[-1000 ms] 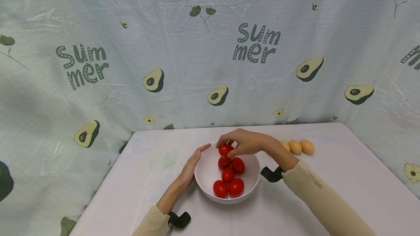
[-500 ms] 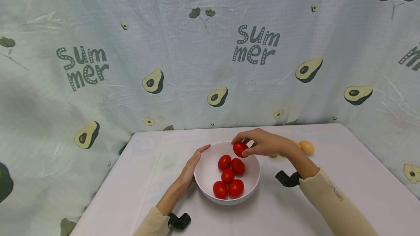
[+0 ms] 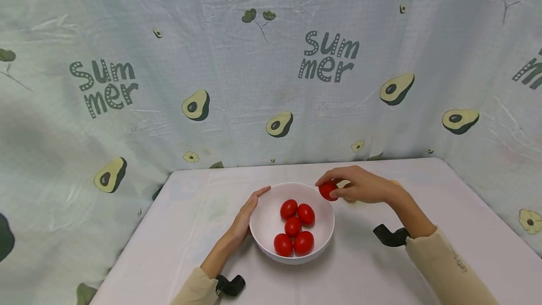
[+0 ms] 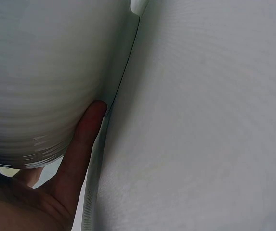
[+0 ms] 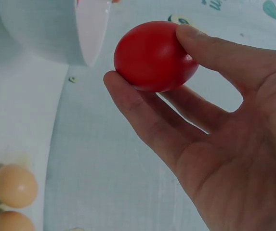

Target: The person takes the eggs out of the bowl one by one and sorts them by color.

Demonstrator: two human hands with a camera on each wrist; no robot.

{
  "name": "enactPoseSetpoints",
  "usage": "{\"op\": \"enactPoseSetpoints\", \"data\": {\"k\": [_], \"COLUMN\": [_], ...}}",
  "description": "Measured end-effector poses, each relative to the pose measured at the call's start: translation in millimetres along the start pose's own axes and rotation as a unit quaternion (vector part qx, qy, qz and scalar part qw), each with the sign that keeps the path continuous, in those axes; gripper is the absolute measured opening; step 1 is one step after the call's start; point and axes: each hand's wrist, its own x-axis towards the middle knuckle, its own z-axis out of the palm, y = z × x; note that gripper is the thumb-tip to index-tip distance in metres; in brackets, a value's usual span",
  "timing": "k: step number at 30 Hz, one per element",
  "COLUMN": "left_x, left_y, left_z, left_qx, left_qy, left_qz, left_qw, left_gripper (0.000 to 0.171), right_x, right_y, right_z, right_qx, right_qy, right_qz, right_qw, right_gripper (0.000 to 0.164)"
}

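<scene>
Pinching a red egg [image 3: 326, 191] at the bowl [image 3: 267, 220]'s far right rim, the right hand [image 3: 365, 185] shows in the head view with fingers clamped on it — five other red eggs [image 3: 293, 227] lie inside the bowl, and the left hand [image 3: 243, 218] rests along its left side. Left wrist view: one straight finger against the bowl's wall. Right wrist view: two tan eggs [image 5: 15, 186] sit apart from the bowl.

Right hand [image 5: 224, 154] pinches red egg [image 5: 150, 57] (bowl [image 5: 41, 29] nearby).
</scene>
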Motion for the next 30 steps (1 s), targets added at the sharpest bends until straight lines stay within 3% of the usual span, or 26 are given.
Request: {"op": "enactPoseSetpoints", "data": {"k": [7, 16, 25, 30], "left_x": [0.4, 0.0, -1.0, 0.4], "left_y": [-1.6, -0.2, -1.8, -0.4], "left_z": [-0.1, 0.4, 0.1, 0.6], "left_qx": [0.002, -0.002, -0.001, 0.002], "left_qy": [-0.003, -0.003, -0.004, -0.001], "left_qz": [0.000, 0.006, -0.002, 0.003], "left_qw": [1.0000, 1.0000, 1.0000, 1.0000], "left_gripper": [0.048, 0.048, 0.047, 0.047], "right_x": [-19, -36, -45, -46], "right_y": [19, 40, 60, 69], "right_z": [0, 7, 19, 25], "right_qx": [0.033, 0.019, 0.045, 0.032], "right_qy": [0.035, 0.066, 0.039, 0.027], "right_qz": [0.026, 0.080, 0.118, 0.122], "right_qw": [0.999, 0.994, 0.991, 0.992], "right_gripper": [0.037, 0.051, 0.051, 0.048]}}
